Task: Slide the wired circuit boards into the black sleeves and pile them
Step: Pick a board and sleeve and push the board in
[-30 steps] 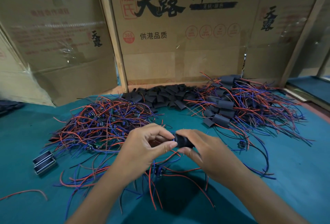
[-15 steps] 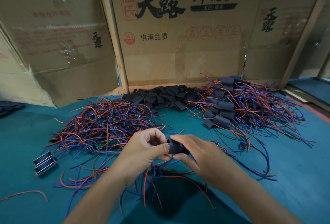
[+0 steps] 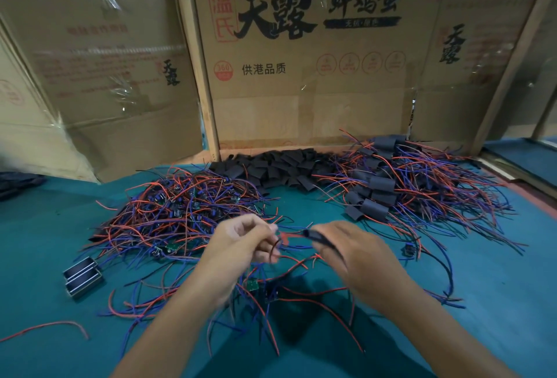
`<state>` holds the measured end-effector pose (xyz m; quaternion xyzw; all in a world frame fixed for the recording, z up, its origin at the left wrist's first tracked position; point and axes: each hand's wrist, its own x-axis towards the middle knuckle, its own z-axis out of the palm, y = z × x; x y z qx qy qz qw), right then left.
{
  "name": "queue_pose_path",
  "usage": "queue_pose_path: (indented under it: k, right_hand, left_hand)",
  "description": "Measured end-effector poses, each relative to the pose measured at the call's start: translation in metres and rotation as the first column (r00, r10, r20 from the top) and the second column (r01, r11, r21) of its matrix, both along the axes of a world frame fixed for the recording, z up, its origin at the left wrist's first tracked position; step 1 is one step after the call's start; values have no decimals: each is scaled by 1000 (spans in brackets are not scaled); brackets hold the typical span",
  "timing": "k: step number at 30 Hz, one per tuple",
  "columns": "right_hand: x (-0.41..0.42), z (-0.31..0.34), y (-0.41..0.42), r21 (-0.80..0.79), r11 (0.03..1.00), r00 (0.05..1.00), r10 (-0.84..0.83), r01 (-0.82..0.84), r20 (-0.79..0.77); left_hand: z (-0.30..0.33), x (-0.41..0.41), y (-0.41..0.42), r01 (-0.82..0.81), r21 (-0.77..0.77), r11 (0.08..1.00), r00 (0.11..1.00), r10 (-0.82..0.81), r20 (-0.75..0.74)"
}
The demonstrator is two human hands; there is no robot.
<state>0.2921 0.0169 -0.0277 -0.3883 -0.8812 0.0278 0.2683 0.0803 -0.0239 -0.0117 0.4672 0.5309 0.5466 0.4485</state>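
Black sleeve (image 3: pixel 321 239) pinched in my right hand (image 3: pixel 358 254); left hand (image 3: pixel 241 242) pinches wires (image 3: pixel 289 237). Risk: pulling too hard drags board back out.

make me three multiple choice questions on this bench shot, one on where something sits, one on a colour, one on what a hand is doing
1. Where does the pile of empty black sleeves lie?
A. at the back, by the cardboard wall
B. at the table's near edge
C. under the left hand

2. What colour is the table cover?
A. white
B. teal green
C. yellow

3. What is the right hand doing?
A. resting flat and empty
B. holding a black sleeve
C. lifting a cardboard box

Answers: 1 A, the sleeves lie against the cardboard boxes. 2 B, teal shows all around the wires. 3 B, a black sleeve shows in its fingers, though blurred.
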Motion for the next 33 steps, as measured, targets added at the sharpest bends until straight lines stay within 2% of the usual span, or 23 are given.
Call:
queue_pose_path:
  k: [1, 2, 3, 4, 5, 7, 9, 11, 12, 13, 15, 16, 18, 20, 22, 24, 29, 33]
  right_hand:
    - [5, 3, 7, 26, 999, 999, -38, 38, -4]
    - [10, 9, 18, 64, 994, 996, -85, 83, 25]
    - [14, 16, 32, 99, 986, 987, -142, 134, 79]
    - [19, 26, 50, 128, 973, 968, -207, 190, 142]
    - [23, 36, 70, 164, 955, 941, -277, 248, 195]
    - [36, 56, 111, 235, 897, 864, -429, 375, 261]
    - [53, 72, 147, 273, 822, 742, -570, 500, 354]
    - [63, 81, 168, 308, 741, 611, -668, 597, 424]
    - [60, 81, 173, 332, 729, 609, -684, 599, 402]
    - [54, 77, 175, 350, 751, 658, -660, 561, 362]
    - [28, 61, 173, 305, 855, 801, -507, 420, 317]
    - [13, 52, 171, 234, 906, 855, -414, 353, 313]
    - [-10, 35, 170, 56, 951, 895, -306, 305, 323]
    - [-24, 23, 178, -83, 944, 907, -279, 319, 314]
    - [-38, 16, 189, -137, 942, 918, -254, 306, 304]
    - [-55, 13, 199, -141, 938, 917, -266, 318, 297]
    - [-84, 7, 223, -155, 868, 813, -359, 471, 458]
    - [-83, 2, 223, -140, 855, 824, -419, 500, 382]
  left_hand:
    - [-3, -8, 2, -103, 109, 989, 966, 126, -227]
    - [-5, -15, 4, -171, 243, 955, 849, 268, -455]
    - [-8, -21, 5, -191, 366, 911, 701, 387, -598]
    - [-9, -25, 6, -183, 440, 879, 588, 456, -668]
    - [-10, -29, 6, -171, 475, 863, 518, 489, -702]
    - [-14, -36, 10, -181, 508, 842, 389, 536, -749]
    - [-18, -44, 12, -182, 520, 835, 301, 550, -779]
    - [-19, -51, 14, -195, 508, 839, 257, 544, -799]
    - [-20, -54, 15, -208, 500, 841, 244, 540, -806]
    - [-21, -56, 16, -220, 494, 841, 233, 537, -811]
    - [-25, -58, 18, -241, 475, 846, 218, 524, -823]
    - [-27, -57, 19, -241, 466, 851, 209, 514, -832]
    - [-33, -57, 21, -229, 441, 868, 194, 484, -853]
    - [-37, -58, 24, -211, 422, 882, 177, 459, -870]
    - [-40, -61, 27, -198, 420, 886, 157, 452, -878]
    - [-43, -62, 31, -196, 414, 889, 146, 444, -884]
    - [-48, -64, 36, -183, 395, 900, 169, 424, -890]
    - [-52, -65, 39, -186, 404, 896, 167, 434, -885]
